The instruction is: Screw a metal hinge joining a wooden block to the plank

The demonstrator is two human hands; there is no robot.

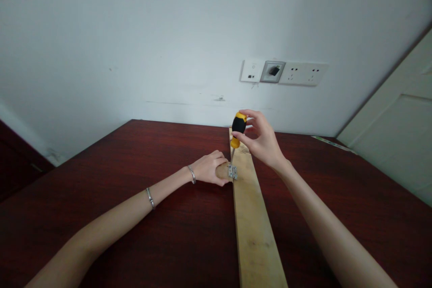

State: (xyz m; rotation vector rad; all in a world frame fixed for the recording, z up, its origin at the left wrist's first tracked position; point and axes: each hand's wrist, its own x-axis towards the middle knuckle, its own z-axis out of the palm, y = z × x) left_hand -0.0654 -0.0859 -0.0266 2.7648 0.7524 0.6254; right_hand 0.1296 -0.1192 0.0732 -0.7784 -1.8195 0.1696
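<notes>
One yellow-and-black screwdriver is leaning slightly in the right hand, whose thumb and fingertips are pinching the handle while the shaft is slanting down to a metal hinge. Near the far edge of the dark red tabletop, the hinge is bridging a long plank and a small wooden piece, which the left hand's fingers are clamping. For clean turning, the shaft should probably be standing straighter, pressing squarely down, with the small piece sitting firmly against the plank.
</notes>
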